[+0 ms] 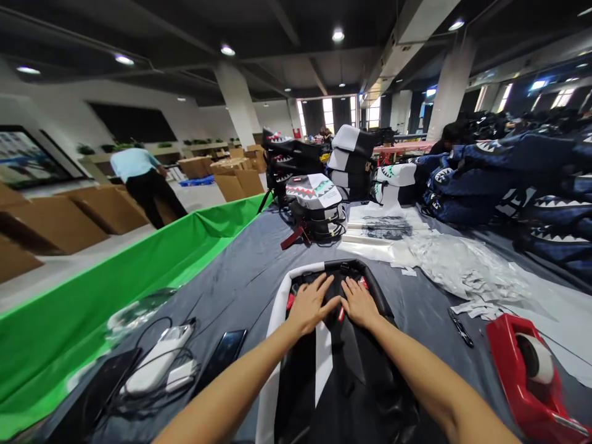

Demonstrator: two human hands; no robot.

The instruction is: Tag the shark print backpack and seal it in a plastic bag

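A black and white backpack [324, 364] lies on the dark table cover in front of me, its top end pointing away. My left hand [311, 303] rests flat on its upper part with the fingers spread. Beside it, my right hand [358, 301] presses on the same panel, fingers stretched forward and thumb near the left thumb. Small red tabs show by both hands. Neither hand grips anything that I can see. What lies beneath the palms is hidden.
A red tape dispenser [522, 376] and a dark cutter [460, 327] sit to the right, near crumpled plastic bags [467, 265]. Left are a white power strip [160, 361] and phone [226, 351]. Backpacks [319, 203] are stacked ahead. A person [141, 179] bends over cartons beyond the green cloth.
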